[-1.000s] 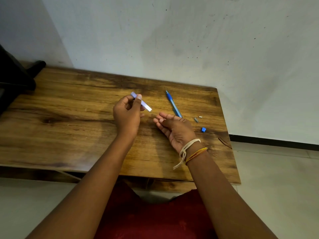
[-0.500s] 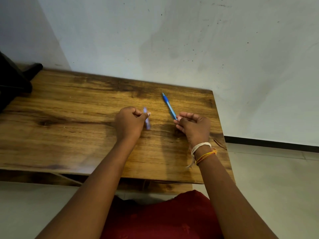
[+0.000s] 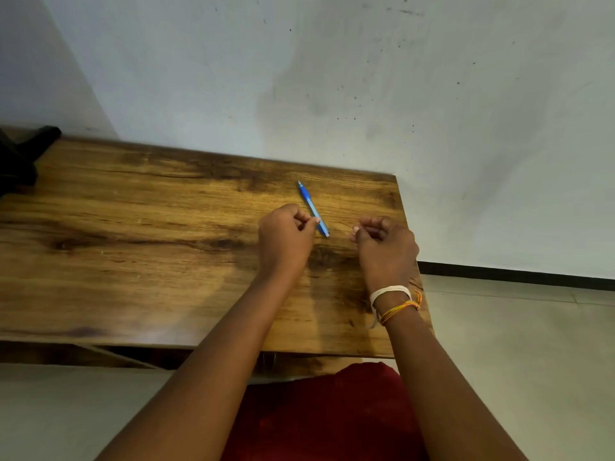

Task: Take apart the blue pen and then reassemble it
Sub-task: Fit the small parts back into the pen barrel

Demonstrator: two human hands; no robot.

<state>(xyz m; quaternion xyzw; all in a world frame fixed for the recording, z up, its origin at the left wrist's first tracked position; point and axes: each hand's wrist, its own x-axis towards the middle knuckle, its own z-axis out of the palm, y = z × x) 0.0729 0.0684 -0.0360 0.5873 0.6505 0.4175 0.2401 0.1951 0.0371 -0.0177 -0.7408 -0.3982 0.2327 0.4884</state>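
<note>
While the blue pen (image 3: 312,207) is seen lying on the wooden table (image 3: 139,234), the left hand (image 3: 286,239) is curled shut just beside it; the right hand (image 3: 386,247) is closed too, contents hidden.

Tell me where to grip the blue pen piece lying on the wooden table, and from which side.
Pinch the blue pen piece across its middle from above, using the right hand: it lies flat and slanted, and the left hand crowds its near end.
</note>
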